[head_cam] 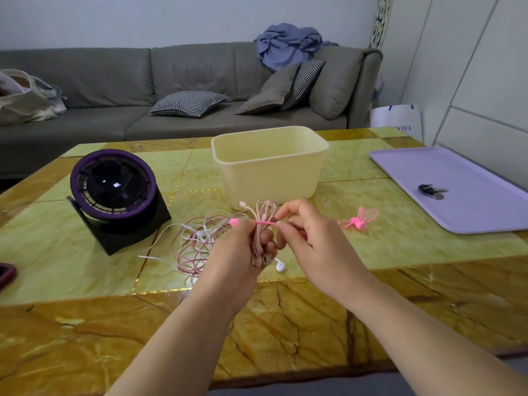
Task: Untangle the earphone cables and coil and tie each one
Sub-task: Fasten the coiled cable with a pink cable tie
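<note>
My left hand (238,250) grips a coiled pale pink earphone cable (265,214) upright above the table, its earbuds hanging at the bottom of the bundle. A bright pink tie (264,222) crosses the coil; its knobbed end sticks out to the left, and my right hand (307,238) pinches its other end. On the table behind lies a tangle of pink and white earphone cables (194,241). A white earbud (280,265) rests just below the coil.
A cream plastic tub (268,167) stands behind my hands. Spare pink ties (358,220) lie to the right, near a lilac tray (468,212) holding keys (431,190). A purple desk fan (114,190) sits at left. A phone (6,274) pokes in at the left edge.
</note>
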